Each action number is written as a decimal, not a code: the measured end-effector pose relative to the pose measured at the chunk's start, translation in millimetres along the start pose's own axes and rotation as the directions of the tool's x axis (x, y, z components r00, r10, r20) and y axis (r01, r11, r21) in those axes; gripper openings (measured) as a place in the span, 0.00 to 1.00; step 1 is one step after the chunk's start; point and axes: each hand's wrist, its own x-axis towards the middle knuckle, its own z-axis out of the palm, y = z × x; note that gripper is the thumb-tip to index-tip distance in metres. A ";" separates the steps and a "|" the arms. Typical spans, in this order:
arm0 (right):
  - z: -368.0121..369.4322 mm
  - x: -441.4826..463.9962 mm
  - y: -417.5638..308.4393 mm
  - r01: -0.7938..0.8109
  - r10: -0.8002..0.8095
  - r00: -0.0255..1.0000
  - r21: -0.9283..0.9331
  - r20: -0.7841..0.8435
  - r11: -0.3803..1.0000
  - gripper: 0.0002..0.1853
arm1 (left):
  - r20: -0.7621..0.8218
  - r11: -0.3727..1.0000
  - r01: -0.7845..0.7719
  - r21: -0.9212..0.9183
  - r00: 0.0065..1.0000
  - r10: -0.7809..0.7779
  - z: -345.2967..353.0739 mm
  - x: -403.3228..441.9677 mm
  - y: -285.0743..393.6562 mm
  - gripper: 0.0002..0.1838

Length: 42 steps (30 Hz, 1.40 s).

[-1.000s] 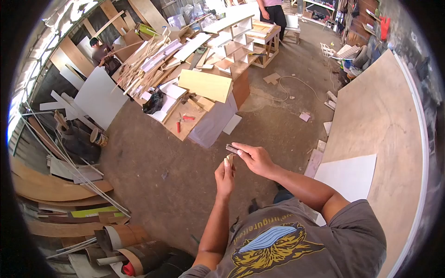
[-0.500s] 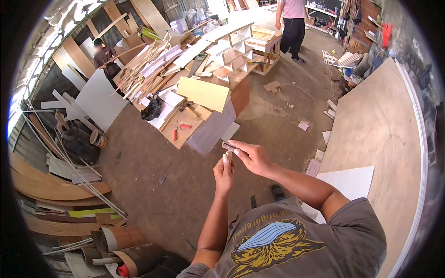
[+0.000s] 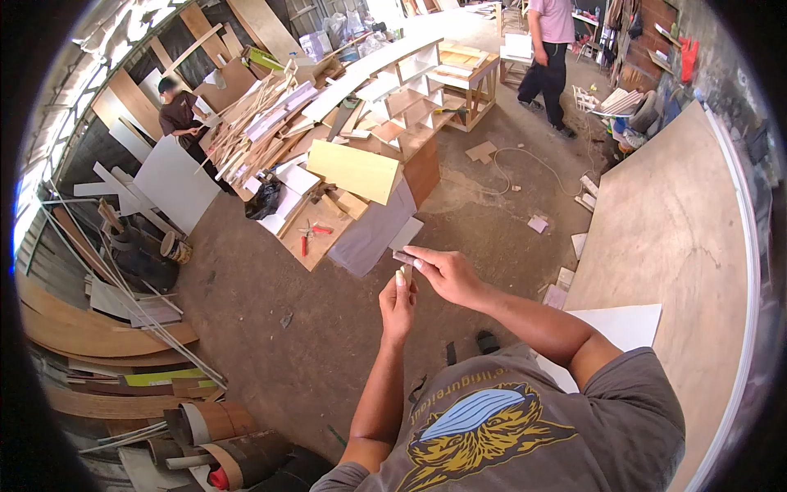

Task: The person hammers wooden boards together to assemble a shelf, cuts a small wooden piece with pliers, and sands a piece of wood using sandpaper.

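Note:
My left hand point(image 3: 397, 308) is closed, thumb up, pinching a small pale piece point(image 3: 407, 270) that its fingers mostly hide. Just above it, my right hand point(image 3: 449, 275) grips a short, narrow brown block point(image 3: 402, 257) between thumb and fingers. The block lies across the top of the pale piece, close against it; whether they touch I cannot tell. Beyond my fingertips shows a flat light-grey piece point(image 3: 406, 234); whether it is held or lies on the floor is unclear.
Ahead stands a workbench point(image 3: 305, 261) with red-handled pliers point(image 3: 315, 230), a yellow board point(image 3: 352, 170) and piled wood strips point(image 3: 254, 131). A large plywood sheet point(image 3: 656, 246) leans at right. Two people stand farther off, one at left point(image 3: 182, 115), one at back right point(image 3: 551, 57). Rolled sheets point(image 3: 213, 422) lie lower left.
My hands stay nearly in place, with the brown block slightly shifted. The person at back right has stepped rightward and nearer. The person at left now holds a light-coloured piece in front.

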 end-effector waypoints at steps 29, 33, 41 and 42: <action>9.9 -3.0 -3.5 0.105 -0.105 0.994 0.011 0.018 0.994 0.18 | -0.033 0.999 0.042 -0.013 0.999 -0.042 -12.3 -8.6 -23.5 0.27; 9.0 -0.7 10.5 -0.081 0.079 0.996 0.044 0.044 0.996 0.18 | -0.061 1.000 0.023 0.017 0.998 -0.021 -2.3 -9.4 -11.0 0.27; 0.5 -1.8 25.0 -0.072 0.068 0.997 0.100 0.038 0.992 0.17 | -0.036 0.997 -0.079 0.014 0.996 0.079 -1.1 -5.6 -20.6 0.24; -4.5 -1.6 21.0 -0.100 0.096 0.995 0.162 0.032 0.982 0.17 | -0.057 0.999 -0.038 0.036 0.998 0.040 4.7 -7.1 -6.4 0.23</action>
